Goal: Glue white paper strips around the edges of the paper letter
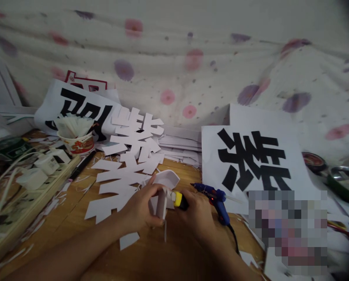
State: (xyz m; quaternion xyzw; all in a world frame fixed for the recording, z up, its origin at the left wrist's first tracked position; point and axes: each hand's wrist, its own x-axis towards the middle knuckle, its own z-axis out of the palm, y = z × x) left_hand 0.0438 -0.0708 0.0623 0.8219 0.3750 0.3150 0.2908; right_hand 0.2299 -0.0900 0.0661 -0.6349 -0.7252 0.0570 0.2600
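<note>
My left hand (pixel 145 207) is closed round a white foam-board piece (pixel 162 205), with the thumb and fingers at its edges. A yellow and black utility knife (pixel 178 200) is gripped in my right hand (pixel 198 212), its front end against or very near that piece. Behind the left hand, a curved white strip (pixel 167 178) stands on the table; whether it joins the held piece is hidden. White cut-out character shapes (pixel 116 177) lie just left of my hands. To the right of my right hand rests a blue hot glue gun (pixel 217 197) with a small red light.
A wooden table (pixel 83 205) carries paper scraps. At left are a power strip (pixel 25 212) with plugs and a paper bowl (pixel 77 143) of glue sticks. Printed character sheets stand at left (pixel 50 101) and right (pixel 211 152). The glue gun's cord (pixel 234 236) runs beside my right forearm.
</note>
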